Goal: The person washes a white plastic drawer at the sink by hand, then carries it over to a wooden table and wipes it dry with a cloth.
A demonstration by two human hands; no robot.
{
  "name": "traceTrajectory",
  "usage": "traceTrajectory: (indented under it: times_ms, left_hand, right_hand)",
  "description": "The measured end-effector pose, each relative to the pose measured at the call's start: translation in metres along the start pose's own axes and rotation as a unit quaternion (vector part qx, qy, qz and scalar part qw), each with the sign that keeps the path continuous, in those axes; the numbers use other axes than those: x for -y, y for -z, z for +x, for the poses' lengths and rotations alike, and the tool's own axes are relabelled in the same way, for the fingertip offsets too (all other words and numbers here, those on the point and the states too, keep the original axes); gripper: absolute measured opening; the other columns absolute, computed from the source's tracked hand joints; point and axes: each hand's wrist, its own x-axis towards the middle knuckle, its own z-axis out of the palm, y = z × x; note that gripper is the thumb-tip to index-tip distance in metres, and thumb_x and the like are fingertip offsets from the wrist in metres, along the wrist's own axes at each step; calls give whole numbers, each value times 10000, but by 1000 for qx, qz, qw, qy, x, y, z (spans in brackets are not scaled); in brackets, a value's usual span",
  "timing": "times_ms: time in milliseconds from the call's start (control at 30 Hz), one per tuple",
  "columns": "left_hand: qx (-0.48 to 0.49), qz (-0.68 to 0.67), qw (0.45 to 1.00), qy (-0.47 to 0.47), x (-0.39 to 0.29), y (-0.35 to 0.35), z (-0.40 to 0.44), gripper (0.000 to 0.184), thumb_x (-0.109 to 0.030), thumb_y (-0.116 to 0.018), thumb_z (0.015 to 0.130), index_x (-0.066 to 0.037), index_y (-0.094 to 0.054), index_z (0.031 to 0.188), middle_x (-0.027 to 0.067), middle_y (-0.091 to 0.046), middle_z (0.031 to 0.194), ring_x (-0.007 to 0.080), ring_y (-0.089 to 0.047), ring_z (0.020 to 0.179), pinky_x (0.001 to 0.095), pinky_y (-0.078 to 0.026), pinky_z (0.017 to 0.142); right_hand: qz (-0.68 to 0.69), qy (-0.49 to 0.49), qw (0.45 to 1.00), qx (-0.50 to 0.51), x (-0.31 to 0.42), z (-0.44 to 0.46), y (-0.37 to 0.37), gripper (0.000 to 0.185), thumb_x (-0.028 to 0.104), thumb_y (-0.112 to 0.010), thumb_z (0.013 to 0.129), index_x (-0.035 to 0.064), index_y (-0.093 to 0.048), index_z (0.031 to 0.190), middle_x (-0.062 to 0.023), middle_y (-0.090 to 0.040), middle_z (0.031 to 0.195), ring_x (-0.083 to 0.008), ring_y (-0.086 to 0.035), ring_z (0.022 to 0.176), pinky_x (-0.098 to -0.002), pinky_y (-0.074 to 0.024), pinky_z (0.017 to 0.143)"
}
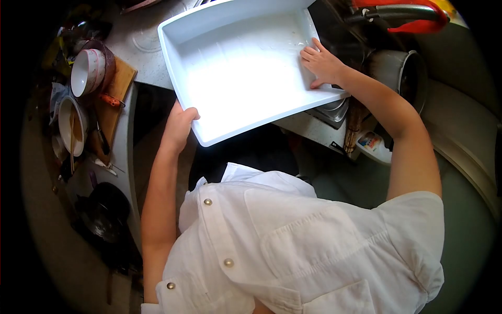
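Observation:
A large white rectangular tray (235,68) is held tilted in front of my body, with its hollow inside facing me and nothing lying in it. My left hand (183,121) grips its left edge near the lower corner, the thumb over the rim. On the right, my right hand (323,64) lies against the inner side wall with its fingers spread. The tray hides part of the counter behind it.
White bowls (87,73) stand by a wooden board (121,86) on the left counter (128,146). A black pot (107,209) is lower left. At right are a metal pot (389,68), a red-handled pan (413,15) and a white container (377,149).

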Motion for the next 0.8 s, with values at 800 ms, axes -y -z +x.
traceTrajectory:
  times_ms: [800]
  left_hand:
    - [8,9,1000,3,-4,1,-2,620,-187,-505,646,87,-438,1198,146,-525,993,248,-490,941,320,-392,870]
  right_hand:
    - [32,-56,997,43,4,5,4,780,447,-812,551,1,-588,1152,-77,-475,1188,-221,-397,1210,-595,-207,1090]
